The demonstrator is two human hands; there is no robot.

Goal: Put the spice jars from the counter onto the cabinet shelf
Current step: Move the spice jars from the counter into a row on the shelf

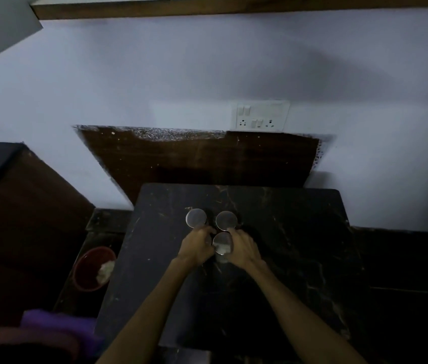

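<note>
Three spice jars with round silver lids stand close together on the dark marble counter. The far left jar and the far right jar stand free. The near jar, clear with pale contents, sits between my two hands. My left hand presses its left side and my right hand presses its right side, fingers curled around it. The jar's base rests on the counter. A wooden cabinet edge runs along the top of the view.
A red bowl with something pale in it sits low at the left, beside the counter. A purple cloth lies at the lower left. A white switch and socket plate is on the wall behind. A grey cabinet door hangs at the top left.
</note>
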